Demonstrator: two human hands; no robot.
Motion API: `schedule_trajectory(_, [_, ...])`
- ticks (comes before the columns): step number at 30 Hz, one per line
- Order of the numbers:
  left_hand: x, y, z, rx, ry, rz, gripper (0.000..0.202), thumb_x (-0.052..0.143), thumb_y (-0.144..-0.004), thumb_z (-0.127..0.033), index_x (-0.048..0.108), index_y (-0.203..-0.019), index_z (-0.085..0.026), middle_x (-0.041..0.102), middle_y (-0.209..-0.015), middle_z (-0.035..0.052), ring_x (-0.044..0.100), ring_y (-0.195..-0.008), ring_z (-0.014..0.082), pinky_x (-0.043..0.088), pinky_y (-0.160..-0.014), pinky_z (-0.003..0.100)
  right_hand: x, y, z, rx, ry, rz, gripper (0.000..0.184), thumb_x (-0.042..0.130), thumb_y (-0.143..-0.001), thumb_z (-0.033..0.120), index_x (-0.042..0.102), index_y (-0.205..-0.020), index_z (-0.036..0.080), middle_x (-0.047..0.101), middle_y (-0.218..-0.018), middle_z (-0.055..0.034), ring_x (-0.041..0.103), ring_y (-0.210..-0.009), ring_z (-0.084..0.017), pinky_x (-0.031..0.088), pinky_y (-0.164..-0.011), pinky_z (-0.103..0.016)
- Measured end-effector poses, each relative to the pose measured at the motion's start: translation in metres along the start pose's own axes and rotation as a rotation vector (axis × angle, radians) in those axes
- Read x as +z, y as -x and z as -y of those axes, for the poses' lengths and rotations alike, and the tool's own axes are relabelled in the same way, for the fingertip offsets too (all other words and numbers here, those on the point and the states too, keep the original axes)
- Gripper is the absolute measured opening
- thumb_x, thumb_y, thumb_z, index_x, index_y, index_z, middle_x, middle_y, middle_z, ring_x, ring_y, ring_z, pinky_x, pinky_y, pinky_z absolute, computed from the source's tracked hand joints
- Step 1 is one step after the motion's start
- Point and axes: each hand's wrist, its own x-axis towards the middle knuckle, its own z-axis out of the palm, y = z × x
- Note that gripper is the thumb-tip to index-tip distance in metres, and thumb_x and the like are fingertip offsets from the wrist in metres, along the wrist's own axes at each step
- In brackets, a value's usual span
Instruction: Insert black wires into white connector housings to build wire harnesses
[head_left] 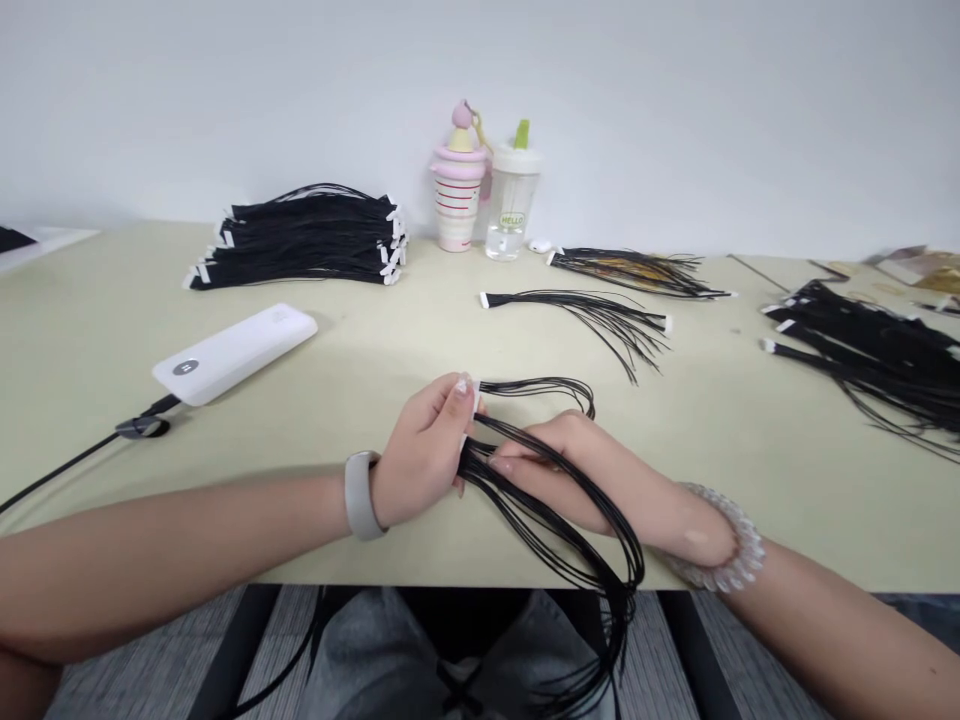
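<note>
- Left hand (420,450) curled closed; we noted it gripping the white connector (472,398) of a black wire harness (577,540).
- Right hand (551,470) lay across the wires, fingers (510,465) along them; we could not tell whether it gripped.
- Harness hung past the surface (712,480) edge.
- White power bank (234,352) and stacked harnesses (307,238) lay farther back.

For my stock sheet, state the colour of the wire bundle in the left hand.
The wire bundle is black; head view.

Probably a small assembly workshop: black wire harnesses (307,238) stacked along a long pale table (90,330).
</note>
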Motion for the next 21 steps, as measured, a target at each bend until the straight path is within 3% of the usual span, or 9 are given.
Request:
schedule_trajectory(10, [0.001,-0.001,-0.001,0.002,-0.034,0.016,0.040,0.035,-0.083,-0.054,0.047,-0.071,-0.018,0.037,-0.042,-0.0074,0.038,-0.027,0.0049,0.031,-0.026,0.016,0.005,-0.004,-0.003,-0.032,0.157,-0.060,0.027,0.038,-0.088,0.025,0.042,-0.062,0.016,0.038,-0.055,0.0043,0.028,-0.050,-0.005,0.027,-0.047,-0.020])
schedule_trajectory(16, [0.000,-0.001,-0.002,-0.002,-0.074,-0.004,0.041,0.035,-0.083,-0.055,0.048,-0.072,-0.018,0.039,-0.045,-0.0065,0.039,-0.029,0.0048,0.032,-0.026,0.015,0.010,-0.005,-0.005,-0.045,0.332,-0.104,0.023,0.037,-0.089,0.029,0.050,-0.074,0.017,0.054,-0.066,0.0009,0.044,-0.054,-0.008,0.037,-0.055,-0.023])
schedule_trajectory(21, [0.000,-0.002,-0.004,-0.030,-0.079,0.022,0.040,0.037,-0.083,-0.054,0.048,-0.073,-0.017,0.037,-0.044,-0.0070,0.038,-0.027,0.0048,0.032,-0.026,0.016,-0.013,-0.002,-0.010,-0.076,0.449,-0.066,0.019,0.047,-0.083,0.020,0.056,-0.066,0.016,0.058,-0.065,-0.0014,0.051,-0.059,-0.010,0.039,-0.057,-0.024])
